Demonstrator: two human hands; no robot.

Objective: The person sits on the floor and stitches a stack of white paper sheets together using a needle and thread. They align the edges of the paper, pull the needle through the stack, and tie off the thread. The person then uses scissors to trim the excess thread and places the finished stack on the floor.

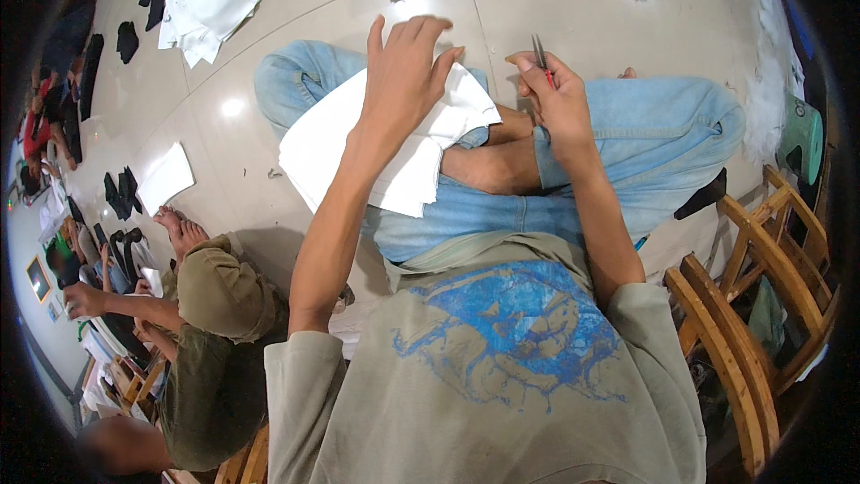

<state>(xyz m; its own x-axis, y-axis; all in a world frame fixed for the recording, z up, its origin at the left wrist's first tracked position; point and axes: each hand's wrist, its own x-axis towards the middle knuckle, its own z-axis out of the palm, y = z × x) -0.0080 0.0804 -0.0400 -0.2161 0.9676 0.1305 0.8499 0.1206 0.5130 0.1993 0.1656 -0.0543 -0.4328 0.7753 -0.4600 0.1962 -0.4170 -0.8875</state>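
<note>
Scissors (542,61) are pointing away from the curled right hand (561,104) that is holding them, while the loosely open left hand (401,67), apparently empty, is reaching over white cloth (324,143) lying across the lap (484,215), which straying blades (538,47) could be snagging.

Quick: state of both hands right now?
Left hand: open, nothing visible in it, over white fabric pieces.
Right hand: closed on small red-handled snips, blades pointing forward.

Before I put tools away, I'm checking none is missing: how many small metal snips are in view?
1: small pointed metal snips with a red part, held in the person's right hand. Others may be hidden in the far-left background.
</note>
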